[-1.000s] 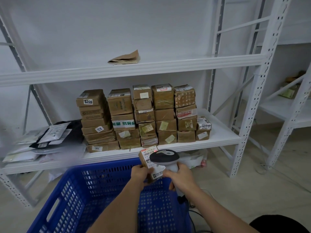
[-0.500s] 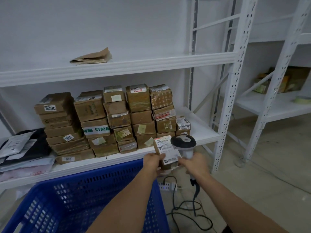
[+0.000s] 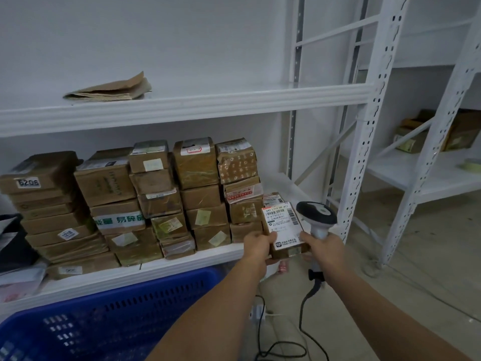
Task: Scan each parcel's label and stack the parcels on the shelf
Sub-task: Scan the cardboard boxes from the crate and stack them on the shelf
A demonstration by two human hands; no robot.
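Observation:
A small brown parcel (image 3: 284,231) with a white barcode label facing me is held in front of the shelf's right end. My left hand (image 3: 256,246) grips its left edge. My right hand (image 3: 324,250) grips the handle of a grey and black barcode scanner (image 3: 316,213), and its thumb touches the parcel's right edge. Several stacks of brown parcels (image 3: 156,199) fill the white shelf (image 3: 182,264) to the left. A short stack of parcels (image 3: 273,199) stands right behind the held parcel.
A blue perforated plastic crate (image 3: 104,321) sits below the shelf edge at lower left. The scanner's black cable (image 3: 302,313) trails onto the floor. Folded brown paper (image 3: 109,89) lies on the upper shelf. A white upright (image 3: 364,152) stands right of my hands; soft mailers (image 3: 15,256) lie at far left.
Both hands have carried the parcel and scanner up and to the right, from over the blue crate to the shelf's right end. The view has shifted right with them.

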